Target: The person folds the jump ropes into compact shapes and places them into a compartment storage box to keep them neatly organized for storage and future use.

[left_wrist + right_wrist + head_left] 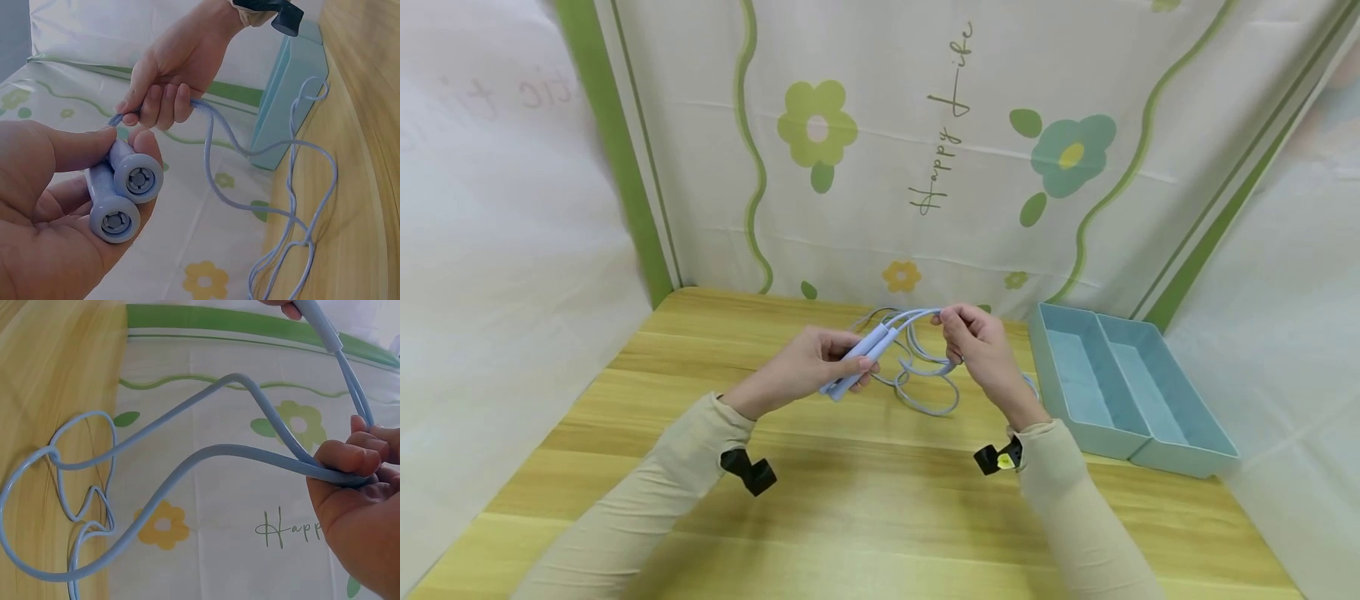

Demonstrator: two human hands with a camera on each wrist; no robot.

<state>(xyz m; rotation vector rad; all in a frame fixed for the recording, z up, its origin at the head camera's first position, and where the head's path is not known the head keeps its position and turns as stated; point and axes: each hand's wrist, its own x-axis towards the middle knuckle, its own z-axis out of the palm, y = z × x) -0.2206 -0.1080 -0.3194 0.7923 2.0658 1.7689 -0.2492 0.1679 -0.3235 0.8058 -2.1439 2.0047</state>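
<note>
"White cloth point(497, 217) hung at far left, green band point(602, 125) where it met the backdrop. What was next along?"

"Cream left sleeve point(647, 492), black wrist mount point(750, 472) below it. Then the left hand point(808, 367), above the wood-grain surface point(850, 533)."

"State of that hand?"

"Clamped on two pale blue handles point(877, 350), thumb across one side, fingers behind. They lay side by side in the grip, touching, tilted, raised off the surface; their cord ends pointed up and right. Left wrist view gave their round ends point(139, 180), recessed in the middle, facing the lens."

"Between the hands?"

"Blue cord point(225, 450). Two strands arched from the handles across to the right hand point(981, 342). More of it hung below that hand and lay in loose loops on the surface, near the flower-printed backdrop point(692, 167)."

"And the right hand itself?"

"Clamped as well, on the cord: thumb and fingertips pinched it, and the right wrist view showed fingers curled round several strands. Cream right sleeve point(1075, 508), second black mount point(988, 460) at the wrist, yellow patch point(1005, 460) on that."

"Far right?"

"Blue-green bins point(1097, 440), two, long, side by side on the surface. One bend of cord lay just beside them."
</note>
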